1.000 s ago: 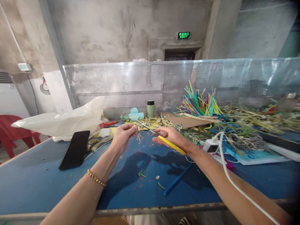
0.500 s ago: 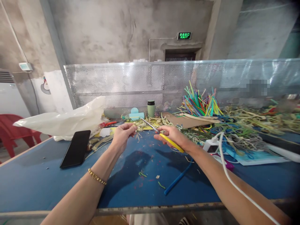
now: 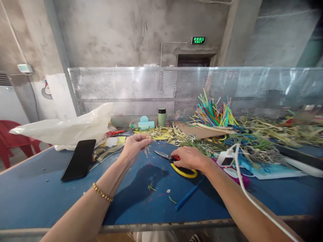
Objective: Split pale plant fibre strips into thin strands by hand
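Note:
My left hand (image 3: 137, 144) is closed in a pinch above the blue table (image 3: 83, 201). Thin pale strands (image 3: 146, 152), like dried plant fibre, hang from its fingertips; the rest of them is hidden by the fingers. To the right, my right hand (image 3: 189, 158) is low over the tabletop, its fingers closed around the red part of a pair of scissors (image 3: 185, 171). One yellow handle loop shows below the palm, and the blades point left toward my left hand. The scissors appear to lie on or just above the table.
A black phone (image 3: 79, 159) and a white plastic bag (image 3: 68, 126) lie left. Behind stand a green bottle (image 3: 162, 118) and colourful pipe cleaners (image 3: 214, 109). Fibre scraps (image 3: 277, 127) spread right, near a white charger (image 3: 225, 157) whose cable crosses my right forearm. A blue stick (image 3: 189, 194) lies in front.
My right hand has lowered the scissors from the air to about table level and turned palm down. The left hand keeps its pinch and has shifted slightly to the right.

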A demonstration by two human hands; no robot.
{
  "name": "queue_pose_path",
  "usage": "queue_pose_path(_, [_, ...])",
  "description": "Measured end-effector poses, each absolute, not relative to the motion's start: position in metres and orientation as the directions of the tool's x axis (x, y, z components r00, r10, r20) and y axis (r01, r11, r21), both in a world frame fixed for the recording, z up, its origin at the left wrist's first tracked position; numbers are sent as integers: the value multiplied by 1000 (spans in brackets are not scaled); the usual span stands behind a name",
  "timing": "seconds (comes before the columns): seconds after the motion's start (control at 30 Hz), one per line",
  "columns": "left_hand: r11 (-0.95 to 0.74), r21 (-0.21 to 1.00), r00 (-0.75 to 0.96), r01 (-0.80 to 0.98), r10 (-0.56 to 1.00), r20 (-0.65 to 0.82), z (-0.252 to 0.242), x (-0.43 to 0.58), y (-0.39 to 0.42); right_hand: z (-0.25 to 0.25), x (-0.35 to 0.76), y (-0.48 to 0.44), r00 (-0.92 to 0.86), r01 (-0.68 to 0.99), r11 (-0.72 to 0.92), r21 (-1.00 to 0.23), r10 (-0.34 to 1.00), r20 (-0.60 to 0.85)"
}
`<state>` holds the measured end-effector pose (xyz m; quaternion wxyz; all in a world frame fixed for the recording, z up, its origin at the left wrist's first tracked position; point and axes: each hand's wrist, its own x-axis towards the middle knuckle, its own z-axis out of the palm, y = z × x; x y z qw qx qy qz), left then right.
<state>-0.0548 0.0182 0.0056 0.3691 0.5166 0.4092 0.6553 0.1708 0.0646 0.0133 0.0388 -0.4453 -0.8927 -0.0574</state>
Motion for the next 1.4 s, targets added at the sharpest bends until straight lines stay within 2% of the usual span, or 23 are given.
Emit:
queue_pose_path(0.07, [-374,926,-161,-52,918,362,5,-52,17,19,171,66,-655,733,677,-65,728,204])
queue_pose_path(0.17, [-338,939,-79,-65,940,333,2,-47,15,24,165,66,-629,484,775,-407,631,455])
queue_pose_path(0.23, [-329,942,-20,-66,944,328,0,-44,14,25,158,63,-578,293,754,-587,629,520])
queue_pose_path(0.3, [-323,945,26,-45,945,325,-2,-42,14,24,152,60,-552,203,717,-667,646,527])
queue_pose_path(0.47, [-334,941,18,46,943,334,-3,-41,12,22,147,56,-529,204,709,-675,660,534])
queue_pose_path(0.73, [-361,921,-3,147,931,365,2,-39,9,16,143,57,-523,256,749,-611,639,564])
queue_pose_path(1.0, [-406,862,108,303,914,392,3,-45,10,15,139,52,-532,302,779,-549,616,581])
queue_pose_path(1.13, [-398,869,130,293,917,376,4,-45,10,15,137,51,-534,301,782,-546,613,583])
queue_pose_path(1.3, [-362,924,30,125,932,362,4,-41,9,13,138,54,-502,251,675,-694,704,503])
queue_pose_path(1.4, [-345,936,-9,68,938,346,2,-41,10,12,138,54,-512,238,659,-713,709,484])
